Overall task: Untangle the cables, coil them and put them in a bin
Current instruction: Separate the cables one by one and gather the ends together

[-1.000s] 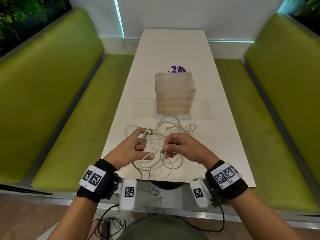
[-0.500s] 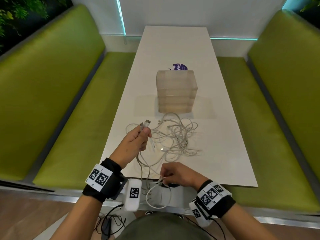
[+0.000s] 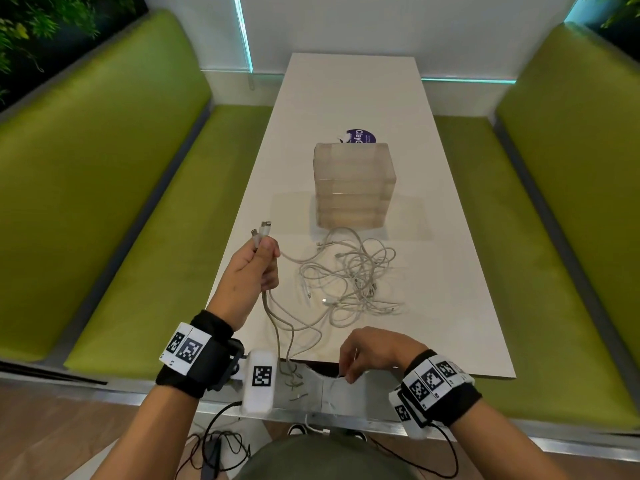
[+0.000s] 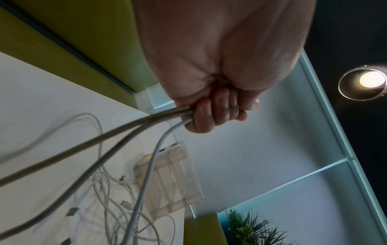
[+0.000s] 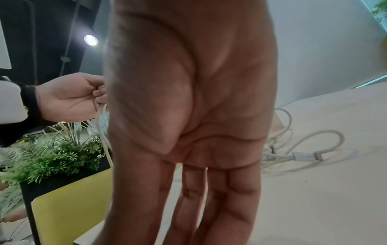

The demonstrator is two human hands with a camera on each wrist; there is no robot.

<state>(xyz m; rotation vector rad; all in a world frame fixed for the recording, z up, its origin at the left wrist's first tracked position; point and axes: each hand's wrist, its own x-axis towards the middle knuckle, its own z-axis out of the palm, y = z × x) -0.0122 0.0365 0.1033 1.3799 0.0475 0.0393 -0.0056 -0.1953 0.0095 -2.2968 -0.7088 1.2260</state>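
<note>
My left hand (image 3: 258, 268) is raised above the table's left front and grips a grey-white cable (image 3: 277, 327); two connector ends (image 3: 261, 232) stick up from the fist. In the left wrist view the fingers (image 4: 211, 116) curl round three strands (image 4: 125, 131). The strands hang down over the table's front edge. A loose tangle of white cables (image 3: 349, 278) lies on the white table (image 3: 450, 306). The clear plastic bin (image 3: 353, 185) stands behind it. My right hand (image 3: 370, 351) hovers at the front edge, fingers (image 5: 209, 199) straight and holding nothing.
Green bench seats (image 3: 104, 202) flank the table on both sides. A purple sticker (image 3: 360, 136) lies behind the bin. The table's front edge (image 3: 433, 372) runs just under my right hand. Dark wires trail on the floor (image 3: 214, 452) below.
My right hand pulled back to the table's front edge with a cable loop, then let it go. My left hand rose slightly with the cable; a second connector end now shows above the fist.
</note>
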